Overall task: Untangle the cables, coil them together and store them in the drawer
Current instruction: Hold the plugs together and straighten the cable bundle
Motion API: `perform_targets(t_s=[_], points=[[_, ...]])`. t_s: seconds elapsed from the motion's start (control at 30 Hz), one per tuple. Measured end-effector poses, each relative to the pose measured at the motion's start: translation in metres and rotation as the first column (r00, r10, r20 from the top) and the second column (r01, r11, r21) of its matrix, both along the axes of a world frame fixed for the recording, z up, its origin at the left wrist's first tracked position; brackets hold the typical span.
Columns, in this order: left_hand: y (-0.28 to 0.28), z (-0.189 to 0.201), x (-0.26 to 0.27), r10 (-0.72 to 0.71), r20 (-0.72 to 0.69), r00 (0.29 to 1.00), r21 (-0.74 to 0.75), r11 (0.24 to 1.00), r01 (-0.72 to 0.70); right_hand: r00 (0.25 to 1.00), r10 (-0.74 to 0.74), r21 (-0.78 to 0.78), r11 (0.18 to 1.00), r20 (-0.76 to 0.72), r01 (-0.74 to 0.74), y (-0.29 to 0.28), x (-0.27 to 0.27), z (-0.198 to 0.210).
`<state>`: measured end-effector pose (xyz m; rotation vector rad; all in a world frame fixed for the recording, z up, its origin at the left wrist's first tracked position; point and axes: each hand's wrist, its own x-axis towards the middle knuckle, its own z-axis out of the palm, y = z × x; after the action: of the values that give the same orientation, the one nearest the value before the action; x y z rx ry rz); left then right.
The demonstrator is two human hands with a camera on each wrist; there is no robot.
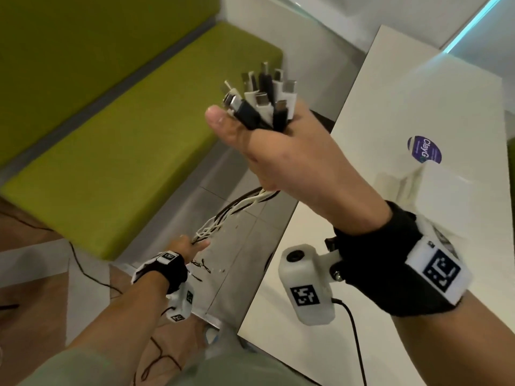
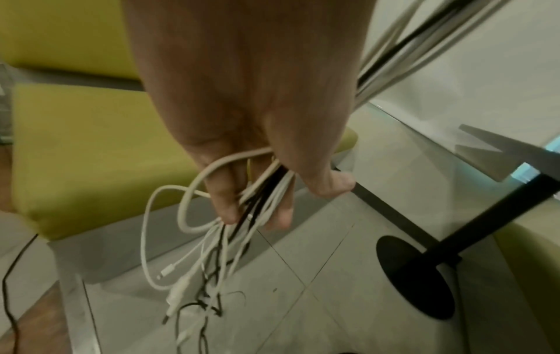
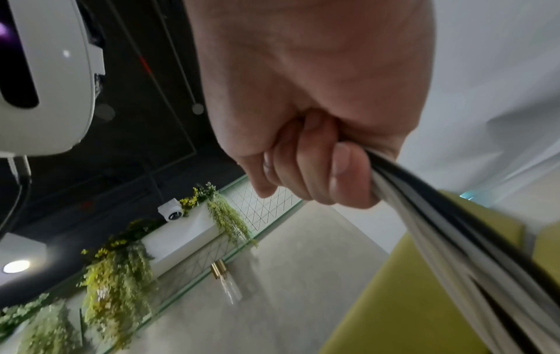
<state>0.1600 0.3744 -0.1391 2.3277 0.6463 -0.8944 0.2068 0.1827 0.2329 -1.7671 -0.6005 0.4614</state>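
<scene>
Green upholstered bench seating [image 1: 117, 151] ran along the left side of the room, and a glossy white worktop [image 1: 390, 190] with a round purple sticker [image 1: 424, 149] stood at the right, over a pale tiled floor [image 2: 303, 299]. The right hand [image 1: 281, 154] was raised above the edge of the worktop and gripped a bundle of black and white cables [image 1: 239, 210] near one end. Its fingers [image 3: 348, 177] were curled tight around the bundle, and the thumb [image 1: 220, 118] was stretched out beside the plugs. The USB plugs [image 1: 262, 96] stood up together out of the top of the fist, some white and some black. From the bottom of this hand the cables ran down and to the left, pulled nearly straight, to the left hand [image 1: 189, 247], which was held low over the floor between the bench and the worktop. In the left wrist view the left fingers [image 2: 224, 198] were closed loosely around the strands, with one white cable looped over a finger. Below the left hand the free ends [image 2: 194, 287] hung loose and still crossed over each other, with small white and black plugs at the tips. A black table leg with a round foot [image 2: 418, 275] stood on the tiles to the right of them. No drawer was visible in any view.
</scene>
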Motion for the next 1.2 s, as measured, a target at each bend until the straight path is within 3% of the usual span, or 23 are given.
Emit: perform_targets(t_s=[0.1,0.2,0.3,0.4,0.47,0.57,0.63,0.7,0.87,1.0,1.1,1.2], points=[[-0.009,0.009,0.012,-0.029,-0.002,1.000,-0.009,1.000,0.029,0.999,0.004,-0.004,1.000,0.046,-0.004,0.003,0.000,-0.004],[-0.012,0.024,0.026,-0.044,-0.004,0.999,-0.098,0.994,0.044,0.999,0.028,0.121,0.992,-0.035,-0.024,0.001,0.002,-0.010],[0.000,0.045,0.045,-0.162,-0.030,0.986,-0.174,0.972,0.155,0.995,0.069,0.154,0.986,-0.074,-0.057,0.000,0.006,-0.020],[0.016,0.084,0.066,-0.351,-0.072,0.934,-0.086,0.935,0.345,0.989,0.115,0.147,0.984,-0.097,-0.100,-0.001,0.012,-0.030],[0.026,0.118,0.076,-0.372,-0.072,0.925,-0.019,0.928,0.372,0.984,0.137,0.149,0.982,-0.111,-0.120,-0.002,0.015,-0.035],[0.018,0.183,0.078,-0.409,0.127,0.904,-0.121,0.898,0.423,0.974,0.173,0.181,0.973,-0.150,-0.145,-0.004,0.017,-0.040],[-0.010,0.225,0.070,-0.379,0.369,0.848,-0.303,0.814,0.496,0.968,0.190,0.194,0.968,-0.163,-0.158,-0.003,0.019,-0.043],[-0.042,0.254,0.061,-0.298,0.520,0.800,-0.424,0.723,0.545,0.964,0.193,0.225,0.963,-0.182,-0.150,-0.002,0.021,-0.045],[-0.096,0.260,0.048,-0.178,0.584,0.792,-0.596,0.569,0.567,0.945,0.102,0.268,0.963,-0.309,-0.017,-0.014,0.029,-0.048],[-0.107,0.245,0.050,0.026,0.642,0.766,-0.582,0.668,0.464,0.968,-0.136,0.146,0.975,-0.209,0.168,-0.027,0.038,-0.056],[-0.113,0.231,0.053,0.007,0.690,0.723,-0.417,0.821,0.389,0.943,-0.319,0.056,0.944,-0.093,0.325,-0.027,0.032,-0.064],[-0.122,0.228,0.049,0.016,0.728,0.686,-0.310,0.899,0.308,0.912,-0.397,0.143,0.901,-0.105,0.409,-0.019,0.024,-0.071]])
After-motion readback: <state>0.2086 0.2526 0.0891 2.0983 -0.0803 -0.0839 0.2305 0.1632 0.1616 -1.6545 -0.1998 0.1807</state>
